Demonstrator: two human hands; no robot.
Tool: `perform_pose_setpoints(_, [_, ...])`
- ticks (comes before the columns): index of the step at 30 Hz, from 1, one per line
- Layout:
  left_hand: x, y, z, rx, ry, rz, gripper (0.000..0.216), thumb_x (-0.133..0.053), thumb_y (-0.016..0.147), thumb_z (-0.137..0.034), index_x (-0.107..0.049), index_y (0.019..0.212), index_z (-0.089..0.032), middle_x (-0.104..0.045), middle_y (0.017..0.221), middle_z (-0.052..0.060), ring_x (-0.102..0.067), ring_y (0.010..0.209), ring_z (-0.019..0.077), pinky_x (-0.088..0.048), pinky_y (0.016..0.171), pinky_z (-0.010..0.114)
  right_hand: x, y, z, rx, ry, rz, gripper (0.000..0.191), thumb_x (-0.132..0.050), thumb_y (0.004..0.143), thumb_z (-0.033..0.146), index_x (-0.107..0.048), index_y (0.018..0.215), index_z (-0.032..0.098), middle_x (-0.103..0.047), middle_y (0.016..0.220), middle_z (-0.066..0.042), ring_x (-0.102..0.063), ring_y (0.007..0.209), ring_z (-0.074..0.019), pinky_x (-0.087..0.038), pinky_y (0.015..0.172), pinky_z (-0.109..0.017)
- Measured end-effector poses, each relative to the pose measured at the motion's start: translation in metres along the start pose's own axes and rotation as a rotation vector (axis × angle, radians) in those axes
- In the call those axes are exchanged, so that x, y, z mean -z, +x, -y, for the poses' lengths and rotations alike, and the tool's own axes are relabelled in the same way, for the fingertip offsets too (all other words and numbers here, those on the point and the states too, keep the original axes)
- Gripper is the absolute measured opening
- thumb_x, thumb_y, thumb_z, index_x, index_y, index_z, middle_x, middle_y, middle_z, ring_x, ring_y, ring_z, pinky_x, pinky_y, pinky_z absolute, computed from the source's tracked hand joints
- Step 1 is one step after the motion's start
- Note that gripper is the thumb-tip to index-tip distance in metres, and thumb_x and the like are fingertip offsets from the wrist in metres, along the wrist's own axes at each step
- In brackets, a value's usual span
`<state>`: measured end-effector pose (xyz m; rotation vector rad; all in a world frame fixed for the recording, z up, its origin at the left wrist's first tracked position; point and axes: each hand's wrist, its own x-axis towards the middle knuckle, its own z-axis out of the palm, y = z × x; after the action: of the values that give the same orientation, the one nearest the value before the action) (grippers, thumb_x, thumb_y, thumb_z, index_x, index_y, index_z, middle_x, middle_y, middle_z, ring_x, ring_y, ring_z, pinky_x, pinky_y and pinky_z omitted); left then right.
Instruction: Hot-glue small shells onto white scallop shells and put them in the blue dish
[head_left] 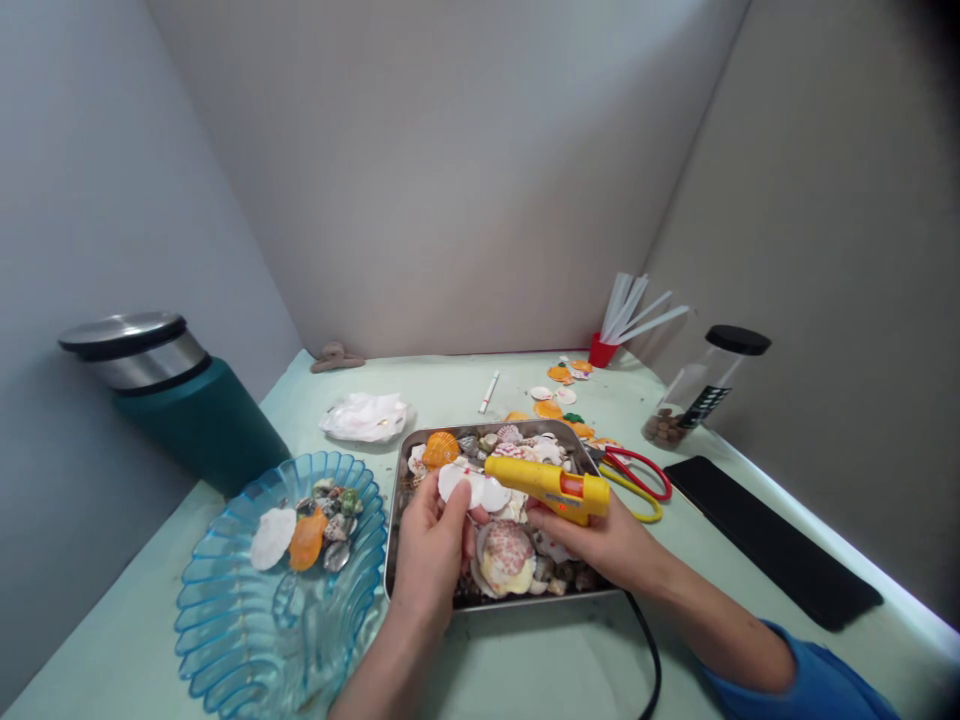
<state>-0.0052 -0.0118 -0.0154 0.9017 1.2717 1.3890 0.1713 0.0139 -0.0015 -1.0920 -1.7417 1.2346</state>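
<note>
Yellow plastic up front in the head view: the glue gun (551, 487), right hand (600, 540) clamped around its grip! Left hand (431, 535) pinches a white shell (456, 486) between thumb and fingers, right by the nozzle (touching or not, can't tell). All that above a metal tray (525, 601) heaped with shells (507, 560), blue dish (214, 600) alongside.

Yellow on the glue gun (536, 479), with an orange-red patch; white on the held shell (451, 480); pink mottling over cream on the large scallop shell (507, 560); orange on the ribbed shell (441, 450); translucent blue on the fluted dish (206, 590); teal, silver and black on the bottle (202, 425); red and yellow on the scissor handles (643, 512); pale green on the counter (547, 660)
</note>
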Motion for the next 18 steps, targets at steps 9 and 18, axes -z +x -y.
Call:
perform_pose_setpoints(9, [-0.0007, -0.0018, -0.0026, 0.004, -0.022, -0.028, 0.021, -0.056, 0.079, -0.037, -0.048, 0.084, -0.018, -0.048, 0.047, -0.009, -0.032, 0.034, 0.0043, -0.023, 0.034, 0.014, 0.0008, 0.0002, -0.0037, -0.009, 0.001, 0.010, 0.024, -0.066, 0.077, 0.030, -0.069, 0.097, 0.016, -0.073, 0.091, -0.005, -0.067, 0.085, -0.0234, -0.055, 0.077, -0.033])
perform_pose_setpoints(18, [-0.0007, 0.0007, -0.0015, 0.013, -0.035, -0.014, 0.021, -0.056, 0.079, -0.036, -0.048, 0.084, -0.017, -0.047, 0.046, -0.009, -0.031, 0.032, 0.0041, -0.022, 0.033, 0.015, -0.0004, 0.0019, -0.0013, -0.008, 0.047, 0.015, 0.026, -0.067, 0.077, 0.028, -0.068, 0.100, 0.016, -0.073, 0.096, -0.006, -0.067, 0.089, -0.0242, -0.055, 0.082, -0.035])
